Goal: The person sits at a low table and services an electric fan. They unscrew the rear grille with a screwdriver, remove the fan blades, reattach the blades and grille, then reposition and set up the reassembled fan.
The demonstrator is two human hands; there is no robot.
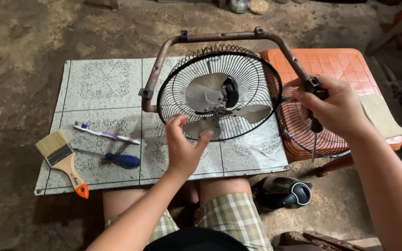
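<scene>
A: Head view: a round black wire fan guard (pixel 219 93) with grey metal blades (pixel 210 100) behind it is seen at the centre of the frame, tilted up on its edge and hung in a rusty tubular bracket (pixel 219 37) that arches over it.

B: How are the hands placed on it?

A: The left hand (pixel 182 148) is raised at the lower rim of the guard, fingers spread and curled, the fingertips touching the wires; nothing is clasped in it. The right hand (pixel 335 109) is clenched around the dark handle of a screwdriver (pixel 316 125), at the right end of the bracket beside a black knob (pixel 312 83); the thin shaft is pointed downward.

B: What is found directly around the fan?

A: A second wire guard (pixel 303 135) is leaned against an orange plastic stool (pixel 331 62) at the right of the frame, with a beige cloth (pixel 381 114) laid on the stool's far right edge. The fan is stood on a patterned tile slab (pixel 103 83) laid on the dirt floor (pixel 19 46).

B: And further out?

A: On the slab at lower left, a toothbrush (pixel 105 134), a blue-handled screwdriver (pixel 117 159) and a paintbrush (pixel 63 160) with an orange tip are laid apart from one another. A black rounded object (pixel 287 192) is seen on the floor at lower right, beside the checked shorts (pixel 229 216).
</scene>
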